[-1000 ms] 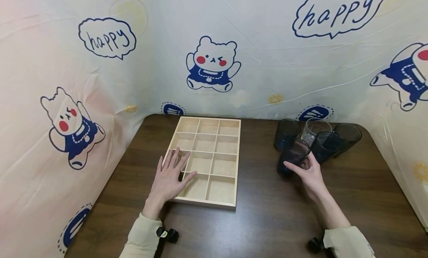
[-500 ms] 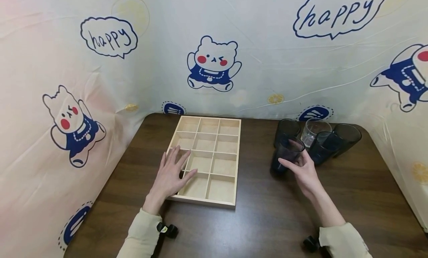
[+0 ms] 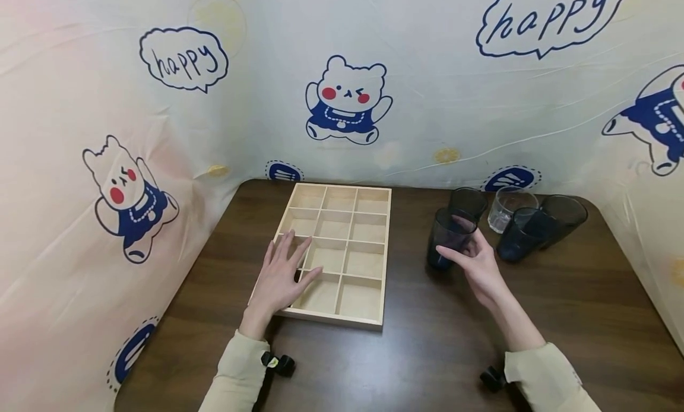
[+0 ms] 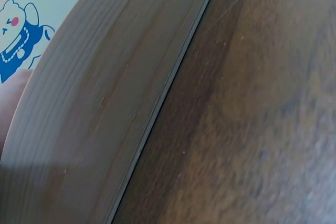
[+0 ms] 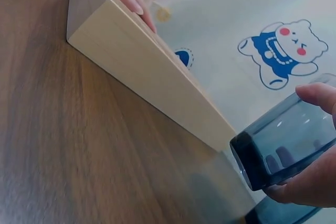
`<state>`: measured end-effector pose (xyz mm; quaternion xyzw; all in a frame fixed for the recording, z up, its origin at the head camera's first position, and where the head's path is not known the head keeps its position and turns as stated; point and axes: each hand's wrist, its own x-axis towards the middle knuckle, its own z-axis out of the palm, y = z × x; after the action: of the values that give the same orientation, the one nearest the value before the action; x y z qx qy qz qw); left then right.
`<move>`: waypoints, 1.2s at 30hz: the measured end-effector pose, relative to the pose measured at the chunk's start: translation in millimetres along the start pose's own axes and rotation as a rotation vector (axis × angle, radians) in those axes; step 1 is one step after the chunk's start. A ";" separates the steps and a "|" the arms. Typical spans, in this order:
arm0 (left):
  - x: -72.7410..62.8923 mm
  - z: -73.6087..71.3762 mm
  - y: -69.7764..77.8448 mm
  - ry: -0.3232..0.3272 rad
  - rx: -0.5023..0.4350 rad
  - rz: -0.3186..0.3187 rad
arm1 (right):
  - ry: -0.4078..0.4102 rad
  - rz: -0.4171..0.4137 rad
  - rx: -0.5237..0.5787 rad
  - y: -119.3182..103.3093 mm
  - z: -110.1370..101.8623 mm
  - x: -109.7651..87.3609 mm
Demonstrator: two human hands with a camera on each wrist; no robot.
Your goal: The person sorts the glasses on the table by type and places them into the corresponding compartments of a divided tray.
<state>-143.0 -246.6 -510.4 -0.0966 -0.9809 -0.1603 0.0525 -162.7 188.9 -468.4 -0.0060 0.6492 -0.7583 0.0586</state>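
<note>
My right hand (image 3: 481, 272) grips a dark blue, see-through tumbler (image 3: 445, 240) by its side, thumb on the near side. In the right wrist view the tumbler (image 5: 286, 135) is tilted, its thick base pointing toward the box. My left hand (image 3: 280, 281), fingers spread, rests over the left part of a shallow pale wooden box (image 3: 342, 320) divided into compartments. Those compartments that show in the head view hold nothing. The left wrist view is mostly filled by the box's outer wall (image 4: 105, 103), with a bit of finger (image 4: 11, 100) at its left edge.
Behind the held glass stands another dark tumbler (image 3: 470, 198). To its right are a clear glass (image 3: 499, 219) and two more dark tumblers, one nearer (image 3: 521, 237) and one farther right (image 3: 569, 219). A printed cloth (image 3: 427, 115) hangs along the dark wooden table's (image 3: 427, 346) back and sides.
My right hand has drawn the dark tumbler leftward, away from the other glasses and toward the box. The left hand stays on the box. The head view has shifted slightly.
</note>
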 end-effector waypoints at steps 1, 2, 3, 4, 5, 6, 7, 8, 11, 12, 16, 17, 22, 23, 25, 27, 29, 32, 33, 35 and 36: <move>-0.3 0.2 0.2 -0.001 0.001 0.001 | 0.004 -0.003 -0.006 -0.3 2.2 1.3; -0.6 0.2 0.4 -0.003 -0.001 0.000 | 0.008 -0.006 -0.015 -0.4 4.6 2.7; -0.6 0.1 0.5 -0.005 -0.001 -0.001 | 0.015 -0.011 -0.019 -0.5 7.2 4.4; -0.5 -0.4 0.8 -0.005 -0.002 -0.001 | 0.023 -0.017 -0.019 -0.4 9.7 6.3; -0.3 -0.7 1.1 -0.006 -0.001 0.000 | 0.031 -0.025 -0.020 -0.3 12.2 8.2; 0.2 -1.3 1.5 -0.006 -0.001 0.001 | 0.038 -0.032 -0.021 0.2 14.4 10.4; 1.1 -2.1 2.0 -0.009 -0.003 0.002 | 0.046 -0.039 -0.016 0.7 16.7 12.6; 2.0 -2.6 2.2 -0.011 -0.003 0.003 | 0.051 -0.042 -0.018 0.6 18.8 14.5; 3.7 -3.0 2.4 -0.011 0.003 0.009 | 0.064 -0.046 -0.027 0.6 25.5 20.6; 4.0 -3.1 2.3 -0.012 0.005 0.010 | 0.068 -0.047 -0.033 0.7 28.1 22.7; 3.6 -2.8 1.5 -0.014 0.016 0.005 | 0.085 -0.053 -0.051 2.7 39.6 31.8; 3.2 -2.7 1.3 -0.014 0.018 0.003 | 0.090 -0.056 -0.055 3.3 42.4 34.3; 1.5 -1.9 1.5 -0.016 0.007 -0.002 | 0.106 -0.066 -0.048 5.3 52.7 47.6; 1.3 -1.7 1.5 -0.016 0.004 -0.002 | 0.108 -0.067 -0.046 5.2 54.4 50.5; 0.8 -1.8 1.7 -0.019 -0.003 -0.005 | 0.116 -0.070 -0.041 4.3 57.9 56.0; 0.3 -1.3 1.4 -0.019 -0.006 -0.009 | 0.124 -0.077 -0.028 3.9 61.6 61.5; 0.2 -1.1 1.2 -0.017 -0.008 -0.011 | 0.138 -0.086 -0.006 4.3 65.8 66.9; 0.6 -1.1 1.1 -0.010 -0.005 -0.008 | 0.160 -0.086 0.031 6.0 71.6 73.5; 0.8 -1.1 1.0 -0.008 -0.005 -0.007 | 0.165 -0.081 0.037 6.6 73.2 75.5; 1.0 -1.6 1.0 -0.009 -0.009 -0.005 | 0.174 -0.070 0.050 7.2 76.2 79.1; 0.9 -2.0 0.9 -0.010 -0.009 -0.004 | 0.177 -0.062 0.057 7.1 77.7 81.0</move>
<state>-143.5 -246.3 -508.2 -0.0957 -0.9806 -0.1645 0.0469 -236.0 103.5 -468.6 0.0425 0.6294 -0.7756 -0.0224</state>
